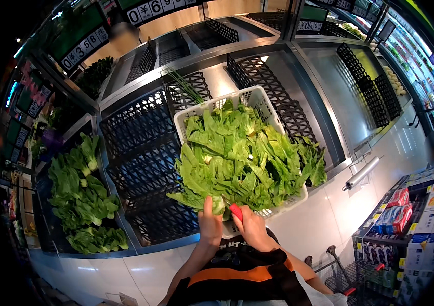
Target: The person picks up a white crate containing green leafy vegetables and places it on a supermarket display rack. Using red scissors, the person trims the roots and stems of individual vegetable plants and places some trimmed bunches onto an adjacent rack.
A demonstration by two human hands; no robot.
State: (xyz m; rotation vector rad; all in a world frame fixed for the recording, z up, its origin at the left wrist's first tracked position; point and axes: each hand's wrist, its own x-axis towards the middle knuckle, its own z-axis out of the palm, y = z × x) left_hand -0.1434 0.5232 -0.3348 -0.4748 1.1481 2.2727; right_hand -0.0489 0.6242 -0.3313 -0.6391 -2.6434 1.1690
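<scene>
A white plastic basket heaped with leafy green lettuce stands in front of me on the display stand. At its near edge, my left hand grips a head of lettuce by the pale stem end, thumb up. Close beside it on the right, my right hand is closed round the red handle of a small knife. The blade points toward the cut end of that lettuce; most of it is hidden, and I cannot tell whether it touches.
Black plastic grids line the metal display stand around the basket. Leafy greens lie at the left, and a thin green bunch behind the basket. A roll of clear bags hangs at the right; a shopping cart stands below, near stacked packages.
</scene>
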